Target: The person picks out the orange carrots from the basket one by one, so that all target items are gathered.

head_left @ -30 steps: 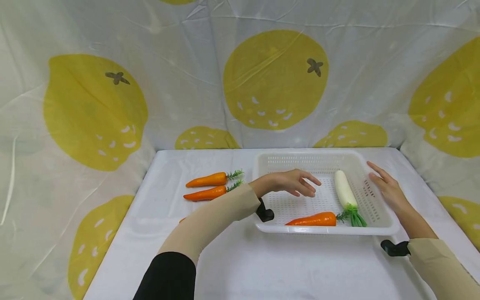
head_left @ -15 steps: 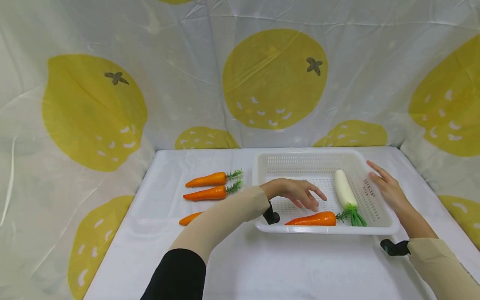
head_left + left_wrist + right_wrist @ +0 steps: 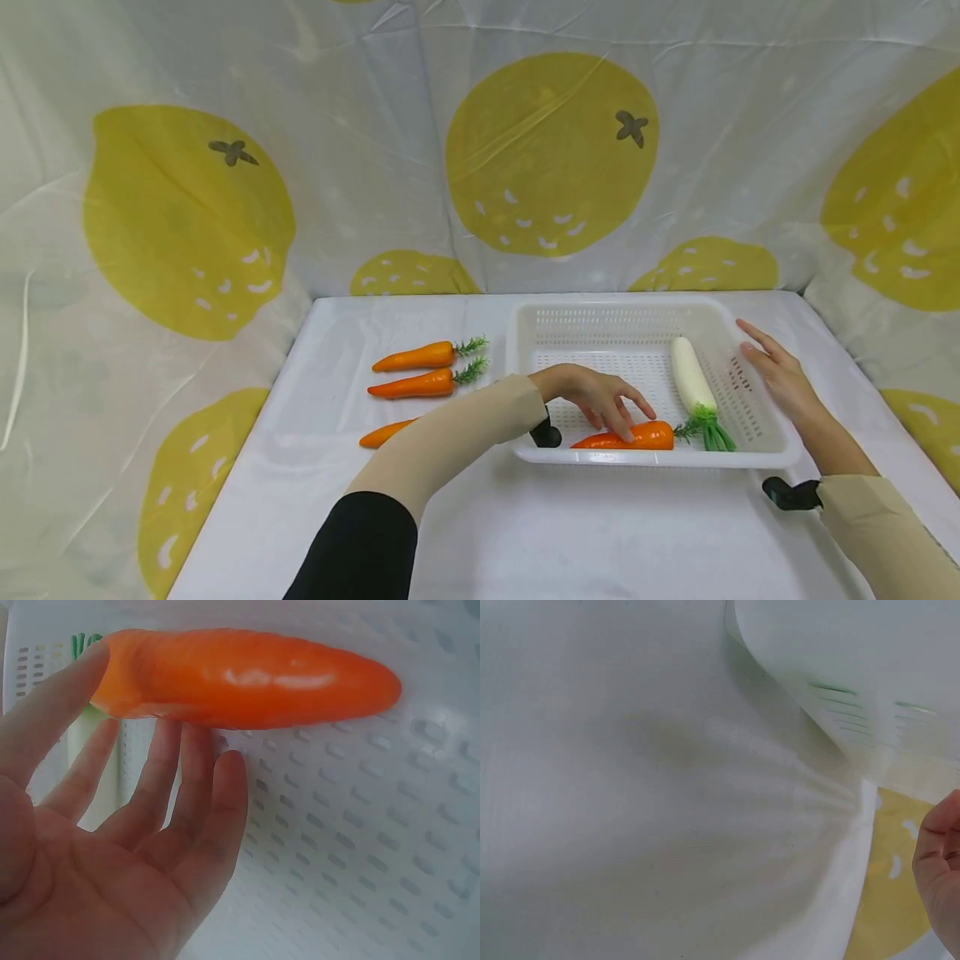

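Fingers slightly bent, my left hand (image 3: 600,396) reaches down at an orange carrot (image 3: 633,436) lying along the near side of a white perforated basket (image 3: 645,460). In the left wrist view the thumb is at the leafy end of the carrot (image 3: 247,679), and the other fingers reach its opposite side with the little fingertip apart from it. A white radish (image 3: 692,375) with green leaves lies at the basket's right side. My right hand (image 3: 780,379) rests at the outside of the basket's right rim, fingers extended; the right wrist view shows only part of this hand (image 3: 941,866).
Left of the basket, two carrots (image 3: 412,357) lie side by side on the white tablecloth (image 3: 585,533). Another carrot (image 3: 384,434) is partly hidden behind my left forearm. A lemon-patterned curtain (image 3: 375,167) hangs behind the table.
My left hand has moved right and down inside the basket, from above it to the carrot. More of the carrot near my left forearm shows. The right hand has stayed in place.
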{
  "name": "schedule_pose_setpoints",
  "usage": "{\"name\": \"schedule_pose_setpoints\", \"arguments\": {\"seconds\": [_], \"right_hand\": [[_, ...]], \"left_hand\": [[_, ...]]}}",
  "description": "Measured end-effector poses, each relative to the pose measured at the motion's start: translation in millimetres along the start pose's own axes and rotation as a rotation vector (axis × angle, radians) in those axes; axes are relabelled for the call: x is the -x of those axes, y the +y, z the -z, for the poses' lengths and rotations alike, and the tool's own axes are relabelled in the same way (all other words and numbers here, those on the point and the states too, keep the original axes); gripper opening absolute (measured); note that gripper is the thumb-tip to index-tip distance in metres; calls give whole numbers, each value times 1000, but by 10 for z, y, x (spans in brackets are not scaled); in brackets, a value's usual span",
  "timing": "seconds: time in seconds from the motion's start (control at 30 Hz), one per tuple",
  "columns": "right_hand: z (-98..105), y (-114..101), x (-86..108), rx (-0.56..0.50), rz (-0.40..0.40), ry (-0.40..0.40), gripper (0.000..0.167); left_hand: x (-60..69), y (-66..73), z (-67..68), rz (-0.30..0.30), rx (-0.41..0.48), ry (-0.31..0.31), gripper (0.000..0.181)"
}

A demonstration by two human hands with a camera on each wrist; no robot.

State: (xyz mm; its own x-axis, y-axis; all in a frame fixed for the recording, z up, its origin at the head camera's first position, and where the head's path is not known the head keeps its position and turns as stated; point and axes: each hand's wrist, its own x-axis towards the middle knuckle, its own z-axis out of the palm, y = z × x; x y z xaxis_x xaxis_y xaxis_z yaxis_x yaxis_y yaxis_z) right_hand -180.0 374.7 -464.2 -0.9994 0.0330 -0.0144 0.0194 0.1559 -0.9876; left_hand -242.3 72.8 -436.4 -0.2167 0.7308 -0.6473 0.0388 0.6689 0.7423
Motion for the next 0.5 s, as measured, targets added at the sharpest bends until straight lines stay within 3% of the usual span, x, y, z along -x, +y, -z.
{"name": "schedule_pose_setpoints", "arguments": {"seconds": [0.17, 0.5], "right_hand": [[-4, -5, 9, -22, 11, -6, 51], [-3, -18, 22, 39, 2, -3, 52]], "left_hand": [[-2, -17, -6, -6, -28, -3, 57], [-39, -50, -18, -60, -73, -50, 69]]}}
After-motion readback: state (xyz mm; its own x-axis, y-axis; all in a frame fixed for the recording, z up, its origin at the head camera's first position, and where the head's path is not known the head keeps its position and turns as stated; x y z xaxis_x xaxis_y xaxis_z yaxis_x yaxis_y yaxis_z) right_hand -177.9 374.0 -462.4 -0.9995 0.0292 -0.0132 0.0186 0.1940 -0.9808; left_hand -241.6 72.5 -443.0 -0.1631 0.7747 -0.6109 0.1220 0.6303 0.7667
